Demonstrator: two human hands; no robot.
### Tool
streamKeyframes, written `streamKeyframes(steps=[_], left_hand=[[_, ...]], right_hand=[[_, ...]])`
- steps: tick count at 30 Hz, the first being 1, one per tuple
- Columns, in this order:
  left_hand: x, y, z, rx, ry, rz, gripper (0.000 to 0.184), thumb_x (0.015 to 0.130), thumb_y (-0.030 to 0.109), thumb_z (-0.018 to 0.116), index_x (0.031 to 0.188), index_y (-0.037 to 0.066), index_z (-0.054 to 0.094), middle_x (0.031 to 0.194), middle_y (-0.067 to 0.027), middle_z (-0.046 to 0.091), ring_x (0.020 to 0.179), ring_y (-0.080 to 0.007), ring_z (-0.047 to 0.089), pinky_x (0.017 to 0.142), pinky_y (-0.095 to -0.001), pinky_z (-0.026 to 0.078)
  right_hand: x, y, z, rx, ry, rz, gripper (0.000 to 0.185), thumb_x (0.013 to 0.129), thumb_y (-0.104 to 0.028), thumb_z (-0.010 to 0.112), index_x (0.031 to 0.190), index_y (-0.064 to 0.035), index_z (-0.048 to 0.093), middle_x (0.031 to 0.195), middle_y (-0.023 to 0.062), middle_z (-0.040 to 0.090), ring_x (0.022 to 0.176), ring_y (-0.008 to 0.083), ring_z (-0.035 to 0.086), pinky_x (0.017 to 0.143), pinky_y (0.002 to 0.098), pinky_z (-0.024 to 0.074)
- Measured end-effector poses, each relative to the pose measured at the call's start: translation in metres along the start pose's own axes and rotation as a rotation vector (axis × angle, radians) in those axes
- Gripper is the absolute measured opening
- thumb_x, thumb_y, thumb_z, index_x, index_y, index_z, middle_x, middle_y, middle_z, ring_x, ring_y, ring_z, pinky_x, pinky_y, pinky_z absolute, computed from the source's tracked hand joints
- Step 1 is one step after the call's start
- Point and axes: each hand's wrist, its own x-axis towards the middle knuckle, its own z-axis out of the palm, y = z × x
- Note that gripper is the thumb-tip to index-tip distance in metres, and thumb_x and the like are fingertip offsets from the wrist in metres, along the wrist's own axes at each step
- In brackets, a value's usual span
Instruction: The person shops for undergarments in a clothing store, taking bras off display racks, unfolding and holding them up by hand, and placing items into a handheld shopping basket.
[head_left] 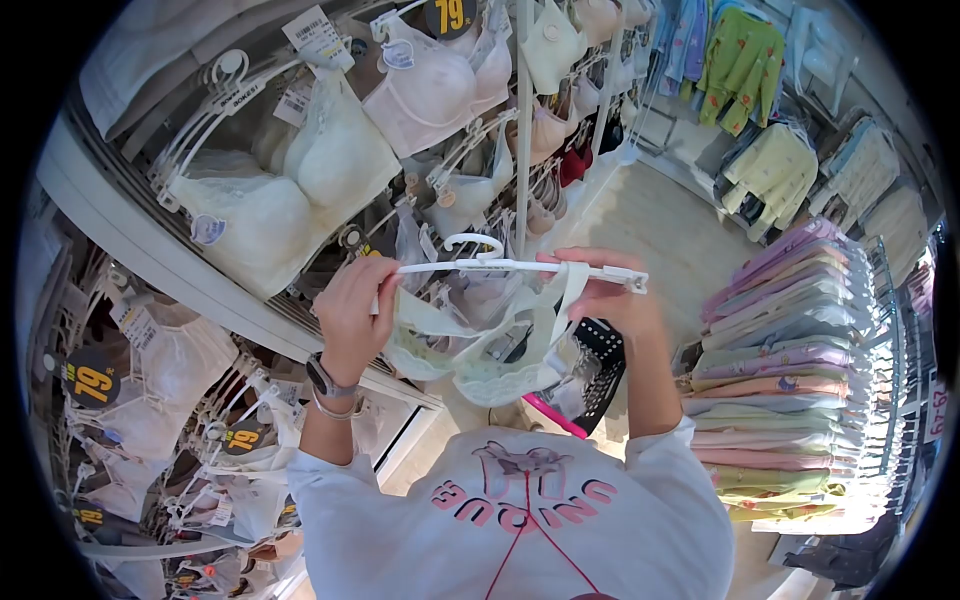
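Observation:
A white plastic hanger (490, 264) is held level in front of my chest, its hook pointing up and away. From it hangs a pale green-white bra (510, 378) with lace edging. My left hand (358, 302) grips the left end of the hanger, thumb and fingers closed round it beside a strap. Toward the other end, my right hand (605, 290) is closed on the hanger and the bra's right strap, its fingers partly hidden behind them.
Racks of bras (330, 150) with tags stand at the upper left, and more bras (180, 360) hang at the lower left. A black basket (602, 375) with a pink edge is beyond the bra. Pastel garments (780, 370) hang on a rack at right.

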Motion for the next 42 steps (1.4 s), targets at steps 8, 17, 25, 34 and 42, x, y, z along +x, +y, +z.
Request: streamKeyframes(steps=[8, 17, 25, 34, 42], left_hand=[[-0.025, 0.005, 0.033, -0.013, -0.032, -0.082, 0.012, 0.076, 0.001, 0.064, 0.088, 0.003, 0.061, 0.082, -0.0113, 0.062, 0.071, -0.0282, 0.061, 0.06, -0.0344, 0.048], [-0.058, 0.007, 0.067, 0.137, -0.065, -0.116, 0.012, 0.079, 0.006, 0.063, 0.091, 0.006, 0.061, 0.083, -0.0077, 0.062, 0.069, -0.0258, 0.06, 0.058, -0.0332, 0.047], [-0.085, -0.005, 0.094, 0.17, -0.175, -0.209, 0.008, 0.082, 0.006, 0.059, 0.09, 0.005, 0.06, 0.08, -0.0089, 0.061, 0.07, -0.0282, 0.059, 0.06, -0.0358, 0.046], [-0.096, -0.001, 0.12, 0.171, -0.202, -0.173, 0.009, 0.083, 0.008, 0.06, 0.092, 0.006, 0.06, 0.082, -0.0082, 0.061, 0.069, -0.0273, 0.06, 0.058, -0.0348, 0.046], [-0.096, 0.0, 0.126, 0.152, -0.173, -0.149, 0.009, 0.083, 0.008, 0.06, 0.092, 0.005, 0.06, 0.083, -0.0076, 0.06, 0.071, -0.0264, 0.06, 0.06, -0.0343, 0.048]], right_hand=[[-0.004, 0.051, 0.03, 0.096, 0.279, 0.009, 0.042, 0.076, 0.007, 0.066, 0.117, 0.0075, 0.055, 0.118, 0.0161, 0.06, 0.105, 0.0157, 0.057, 0.087, 0.0265, 0.0469], [-0.011, 0.094, 0.031, -0.011, 0.726, 0.232, 0.018, 0.081, -0.004, 0.067, 0.096, 0.006, 0.066, 0.084, 0.0057, 0.068, 0.07, 0.0066, 0.059, 0.064, 0.0192, 0.0456], [-0.034, 0.095, -0.007, 0.213, 0.891, 0.357, 0.015, 0.083, -0.011, 0.064, 0.092, 0.001, 0.064, 0.081, 0.0088, 0.067, 0.072, 0.0136, 0.063, 0.066, 0.0247, 0.0486], [-0.052, 0.102, -0.036, 0.249, 1.099, 0.431, 0.019, 0.08, -0.014, 0.069, 0.089, 0.0023, 0.066, 0.075, 0.0071, 0.066, 0.06, 0.0097, 0.057, 0.054, 0.0226, 0.0427], [-0.059, 0.106, -0.051, -0.255, 0.986, 0.459, 0.028, 0.078, -0.026, 0.073, 0.076, 0.0007, 0.066, 0.069, 0.0034, 0.063, 0.058, 0.0064, 0.052, 0.055, 0.0221, 0.042]])
